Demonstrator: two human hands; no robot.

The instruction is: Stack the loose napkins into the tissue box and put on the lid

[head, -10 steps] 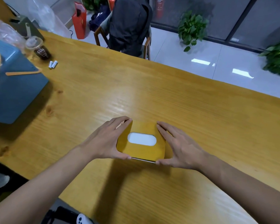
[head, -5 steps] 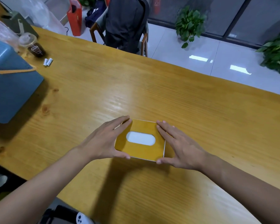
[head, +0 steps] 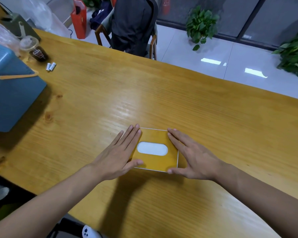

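**Step in hand.** The flat rectangular yellow wooden lid with an oval slot lies on top of the tissue box. Only a thin white edge of the box shows along the lid's far, right and near sides. White napkins fill the slot, and none can be seen lying loose on the yellow wooden desk. The stacking step therefore appears complete, and the step in hand is judged to be seating the lid.

**Location.** The closed box stands on the desk directly in front of the person, near the desk's front edge and between the two hands.

**Next move.** Check that the lid sits square and flush on all four sides. The white edge shows on the right side but not on the left, where the hand covers it, so a slight offset cannot be ruled out. If the lid is seated, lift both hands straight off without dragging the box.

**Hand pose.**
- Left hand: palm down, fingers straight and together. They lie along the lid's left edge, with the thumb at the near left corner. The grip is released, with nothing grasped.
- Right hand: palm down, fingers straight along the lid's right edge, with the thumb at the near right corner. The grip is likewise released.

Both forearms reach in from the near edge and converge on the box.
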